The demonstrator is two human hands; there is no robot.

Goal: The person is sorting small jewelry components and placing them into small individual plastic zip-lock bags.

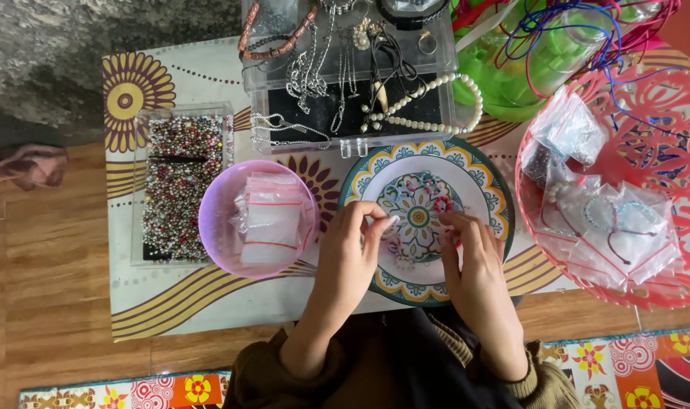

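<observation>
A patterned round plate [477, 178] lies on a low table, with small coloured beads scattered near its middle. My left hand [348, 254] hovers over the plate's left side, thumb and fingers pinched on something tiny and pale, probably a bead. My right hand [474, 265] rests over the plate's lower right, fingertips pressed down among the beads; whether it holds one is hidden.
A purple bowl [216, 227] holds small clear zip bags. A clear tray of mixed beads [179, 182] sits at left. A clear box of chains and a pearl necklace [345, 68] stands behind. A red openwork basket [663, 129] with bagged bracelets is at right, a green container [511, 76] behind it.
</observation>
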